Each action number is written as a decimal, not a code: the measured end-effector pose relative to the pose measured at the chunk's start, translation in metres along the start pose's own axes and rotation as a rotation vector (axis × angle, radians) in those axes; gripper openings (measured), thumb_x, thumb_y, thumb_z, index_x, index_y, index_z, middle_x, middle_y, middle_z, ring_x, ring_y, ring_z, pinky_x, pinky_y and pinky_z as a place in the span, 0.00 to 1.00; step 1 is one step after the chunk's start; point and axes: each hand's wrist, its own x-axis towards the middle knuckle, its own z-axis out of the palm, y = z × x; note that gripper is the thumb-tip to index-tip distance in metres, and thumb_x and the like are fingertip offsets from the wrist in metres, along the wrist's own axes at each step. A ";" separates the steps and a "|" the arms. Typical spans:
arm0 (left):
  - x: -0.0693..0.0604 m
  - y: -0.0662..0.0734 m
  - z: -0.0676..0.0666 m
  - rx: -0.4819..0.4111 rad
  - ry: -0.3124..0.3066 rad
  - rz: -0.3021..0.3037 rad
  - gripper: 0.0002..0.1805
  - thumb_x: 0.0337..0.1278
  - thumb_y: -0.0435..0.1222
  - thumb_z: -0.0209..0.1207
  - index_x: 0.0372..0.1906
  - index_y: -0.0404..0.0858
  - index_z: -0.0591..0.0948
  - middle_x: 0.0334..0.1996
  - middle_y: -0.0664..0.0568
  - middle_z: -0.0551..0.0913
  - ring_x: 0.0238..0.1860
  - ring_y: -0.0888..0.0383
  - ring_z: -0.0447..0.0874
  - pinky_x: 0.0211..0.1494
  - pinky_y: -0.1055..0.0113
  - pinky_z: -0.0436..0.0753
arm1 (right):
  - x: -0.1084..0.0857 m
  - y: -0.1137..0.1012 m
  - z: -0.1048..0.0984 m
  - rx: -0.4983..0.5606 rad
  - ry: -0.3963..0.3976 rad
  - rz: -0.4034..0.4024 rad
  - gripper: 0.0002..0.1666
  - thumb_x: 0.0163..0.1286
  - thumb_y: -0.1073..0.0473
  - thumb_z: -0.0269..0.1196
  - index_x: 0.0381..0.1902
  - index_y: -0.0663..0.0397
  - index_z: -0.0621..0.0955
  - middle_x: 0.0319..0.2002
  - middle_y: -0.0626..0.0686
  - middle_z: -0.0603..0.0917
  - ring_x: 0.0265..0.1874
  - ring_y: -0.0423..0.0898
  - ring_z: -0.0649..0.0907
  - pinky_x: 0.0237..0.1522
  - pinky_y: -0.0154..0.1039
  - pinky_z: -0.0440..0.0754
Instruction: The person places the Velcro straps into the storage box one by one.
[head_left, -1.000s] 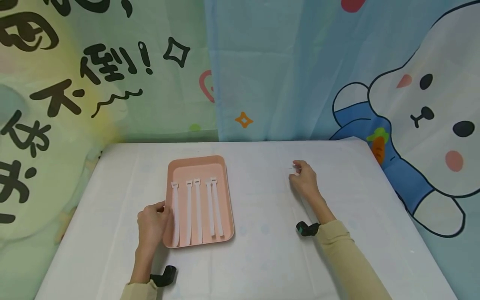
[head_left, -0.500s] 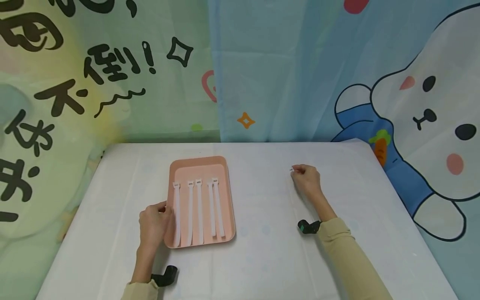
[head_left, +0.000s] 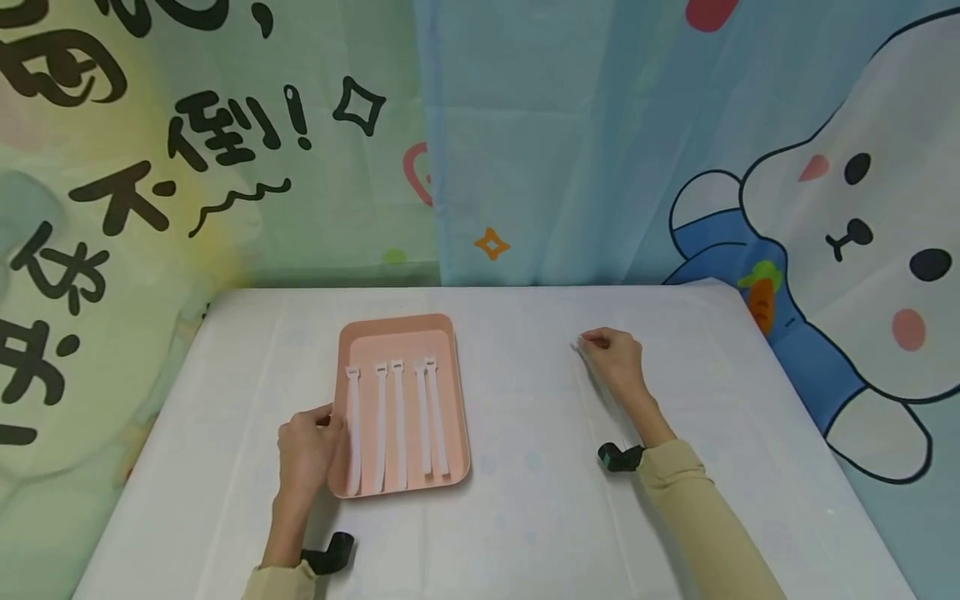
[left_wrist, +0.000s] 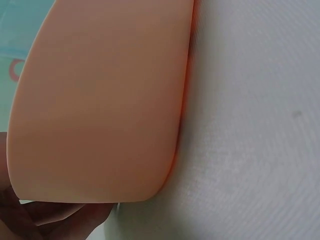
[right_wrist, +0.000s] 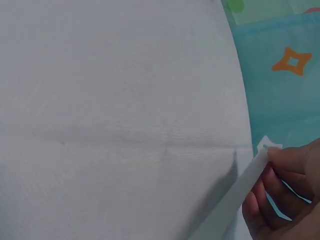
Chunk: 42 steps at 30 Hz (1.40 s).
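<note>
A pink rectangular tray (head_left: 393, 335) lies on the table, left of centre in the head view. Several white flat straps (head_left: 399, 425) with small slotted heads, like cable ties, lie lengthwise in it, heads toward the far end. My left hand (head_left: 306, 446) grips the tray's left rim; the left wrist view has its fingers (left_wrist: 75, 220) at the tray's wall. Off to the right of the tray, my right hand (head_left: 618, 360) pinches another white strap (right_wrist: 235, 192) just below its slotted head. The strap slants down from the fingers, and its lower end is cut off in the right wrist view.
A white cloth covers the table (head_left: 517, 492). Behind it hangs a printed curtain (head_left: 525, 150), close to the table's far edge. A black wrist camera (head_left: 330, 553) sits on the left wrist, another camera (head_left: 621, 457) on the right.
My right hand's fingers have turned and drawn together, and the strap's head now shows just left of them. The left hand and tray hold their places; the head view has shifted slightly.
</note>
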 end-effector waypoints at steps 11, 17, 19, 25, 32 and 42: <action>0.000 -0.001 0.000 0.011 -0.004 -0.024 0.13 0.54 0.31 0.56 0.43 0.29 0.83 0.27 0.39 0.83 0.15 0.56 0.72 0.14 0.66 0.67 | -0.004 -0.027 -0.015 -0.022 -0.047 -0.102 0.11 0.63 0.58 0.61 0.40 0.57 0.84 0.32 0.54 0.84 0.29 0.48 0.80 0.28 0.40 0.76; 0.000 -0.002 0.000 0.014 0.003 -0.022 0.13 0.53 0.31 0.56 0.43 0.29 0.83 0.27 0.39 0.83 0.16 0.56 0.72 0.15 0.66 0.68 | -0.007 -0.047 -0.020 0.047 -0.095 -0.083 0.11 0.63 0.56 0.61 0.40 0.56 0.82 0.32 0.53 0.83 0.21 0.46 0.81 0.23 0.39 0.77; 0.001 -0.002 0.000 0.009 -0.003 -0.025 0.14 0.54 0.31 0.56 0.43 0.29 0.83 0.28 0.38 0.83 0.15 0.56 0.72 0.14 0.66 0.67 | -0.008 -0.053 -0.020 0.077 -0.101 -0.080 0.11 0.63 0.57 0.61 0.40 0.57 0.82 0.32 0.54 0.83 0.20 0.47 0.81 0.23 0.40 0.78; 0.001 -0.002 0.000 0.002 -0.013 -0.021 0.14 0.54 0.31 0.56 0.44 0.29 0.82 0.28 0.38 0.83 0.15 0.56 0.71 0.14 0.66 0.66 | -0.010 -0.065 -0.020 0.221 -0.148 -0.069 0.11 0.63 0.59 0.62 0.40 0.61 0.81 0.32 0.58 0.82 0.22 0.54 0.83 0.27 0.47 0.80; 0.001 -0.003 0.000 0.005 -0.006 -0.019 0.14 0.54 0.31 0.55 0.44 0.29 0.83 0.28 0.38 0.83 0.17 0.55 0.73 0.15 0.66 0.67 | -0.013 -0.077 -0.018 0.340 -0.222 -0.050 0.15 0.62 0.62 0.61 0.46 0.63 0.79 0.35 0.64 0.82 0.25 0.56 0.83 0.26 0.45 0.81; 0.000 -0.001 0.000 -0.001 -0.018 -0.031 0.14 0.54 0.31 0.55 0.44 0.29 0.82 0.29 0.38 0.83 0.17 0.55 0.73 0.15 0.66 0.67 | -0.014 -0.080 -0.007 0.437 -0.282 -0.028 0.18 0.63 0.62 0.61 0.50 0.62 0.77 0.38 0.61 0.81 0.27 0.53 0.83 0.27 0.45 0.81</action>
